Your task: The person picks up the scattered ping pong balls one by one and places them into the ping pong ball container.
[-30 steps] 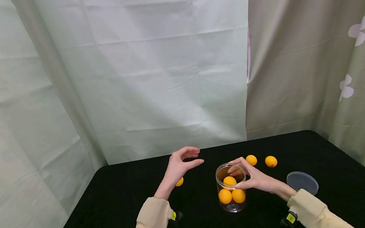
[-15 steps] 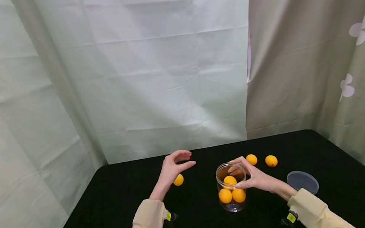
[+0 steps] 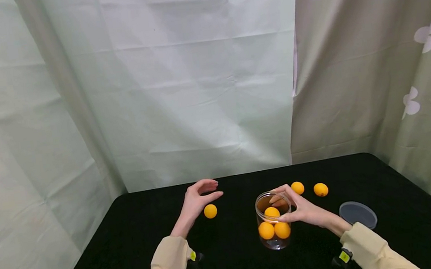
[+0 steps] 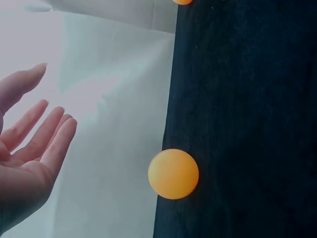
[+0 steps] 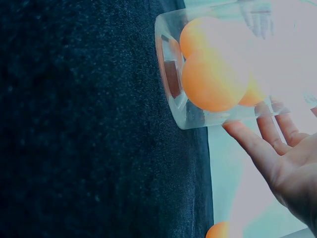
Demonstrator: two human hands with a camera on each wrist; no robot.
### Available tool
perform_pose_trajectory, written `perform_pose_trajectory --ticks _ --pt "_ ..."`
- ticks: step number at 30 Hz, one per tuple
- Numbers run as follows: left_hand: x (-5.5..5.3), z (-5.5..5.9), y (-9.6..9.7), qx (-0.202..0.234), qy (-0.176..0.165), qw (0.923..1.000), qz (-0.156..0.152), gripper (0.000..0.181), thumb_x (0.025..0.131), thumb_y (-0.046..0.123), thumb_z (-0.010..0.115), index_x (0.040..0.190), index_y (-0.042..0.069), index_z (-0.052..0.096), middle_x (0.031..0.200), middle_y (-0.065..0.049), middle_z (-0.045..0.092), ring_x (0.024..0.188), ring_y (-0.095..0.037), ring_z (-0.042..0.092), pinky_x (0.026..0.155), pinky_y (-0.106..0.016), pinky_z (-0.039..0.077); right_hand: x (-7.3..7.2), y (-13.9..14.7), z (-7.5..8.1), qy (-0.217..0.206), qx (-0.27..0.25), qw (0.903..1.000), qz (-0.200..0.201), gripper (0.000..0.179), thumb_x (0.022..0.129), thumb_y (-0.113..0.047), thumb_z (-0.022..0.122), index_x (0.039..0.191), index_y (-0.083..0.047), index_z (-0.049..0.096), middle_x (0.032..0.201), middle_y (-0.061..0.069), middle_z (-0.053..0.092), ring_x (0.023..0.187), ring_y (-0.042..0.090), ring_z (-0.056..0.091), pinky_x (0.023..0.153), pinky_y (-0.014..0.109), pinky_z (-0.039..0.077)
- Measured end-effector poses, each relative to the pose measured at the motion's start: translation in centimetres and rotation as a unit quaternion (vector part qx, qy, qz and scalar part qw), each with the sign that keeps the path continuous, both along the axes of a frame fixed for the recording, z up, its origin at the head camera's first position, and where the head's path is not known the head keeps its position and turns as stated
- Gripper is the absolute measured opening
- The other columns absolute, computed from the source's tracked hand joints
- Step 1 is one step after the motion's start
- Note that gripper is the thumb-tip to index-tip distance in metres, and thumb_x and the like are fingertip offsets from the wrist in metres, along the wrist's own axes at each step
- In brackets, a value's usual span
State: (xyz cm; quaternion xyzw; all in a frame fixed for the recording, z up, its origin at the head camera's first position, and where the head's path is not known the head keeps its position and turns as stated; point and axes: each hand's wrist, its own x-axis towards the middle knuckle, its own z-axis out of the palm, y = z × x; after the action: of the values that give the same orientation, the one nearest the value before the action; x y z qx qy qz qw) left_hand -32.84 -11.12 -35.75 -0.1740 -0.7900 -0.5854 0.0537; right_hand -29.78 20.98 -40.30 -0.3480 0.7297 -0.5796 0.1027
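My left hand (image 3: 196, 199) is held up over the table, thumb and fingers apart with nothing between them. Just below its fingertips in the head view lies an orange ping-pong ball (image 3: 210, 211), which the left wrist view shows as a plain ball (image 4: 173, 174) apart from the hand. A clear jar (image 3: 277, 244) without a lid stands upright, three orange balls (image 3: 267, 231) visible inside. Round its upper side my right hand (image 3: 301, 212) curls, thumb in front and fingers behind. In the right wrist view, fingertips (image 5: 237, 130) press against the jar wall.
Two more orange balls, one nearer (image 3: 298, 187) and one farther right (image 3: 321, 189), lie behind my right hand. A round grey lid (image 3: 358, 215) lies flat beside the right wrist. Black cloth covers the table (image 3: 132, 250); pale curtains (image 3: 193, 87) hang behind it.
My left hand has moved left and slightly down, away from the jar, so the ball it partly covered now shows whole. My right hand keeps its hold on the jar.
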Motion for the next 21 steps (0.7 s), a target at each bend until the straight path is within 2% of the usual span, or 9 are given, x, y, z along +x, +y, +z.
perform_pose_trajectory --ticks 7,21 --pt "-0.4 -0.9 -0.8 -0.001 0.004 0.9998 0.022 0.041 0.076 0.026 0.073 0.109 0.007 0.060 0.107 -0.004 0.060 0.100 -0.022 0.054 0.089 -0.047 0.037 0.1 0.0 0.0 -0.001 0.000 1.0000 0.000 0.055 0.083 -0.010 0.056 0.130 -0.010 0.027 0.127 0.020 0.036 0.114 0.036 0.037 0.087 0.052 0.034" --pt "-1.0 -1.8 -1.5 -0.003 -0.010 0.9988 0.048 0.039 0.075 0.023 0.074 0.109 0.008 0.061 0.107 -0.003 0.060 0.098 -0.020 0.054 0.089 -0.046 0.037 0.1 0.2 0.0 0.006 0.001 1.0000 -0.003 0.055 0.083 -0.010 0.056 0.130 -0.010 0.027 0.126 0.020 0.036 0.115 0.037 0.036 0.088 0.054 0.032"
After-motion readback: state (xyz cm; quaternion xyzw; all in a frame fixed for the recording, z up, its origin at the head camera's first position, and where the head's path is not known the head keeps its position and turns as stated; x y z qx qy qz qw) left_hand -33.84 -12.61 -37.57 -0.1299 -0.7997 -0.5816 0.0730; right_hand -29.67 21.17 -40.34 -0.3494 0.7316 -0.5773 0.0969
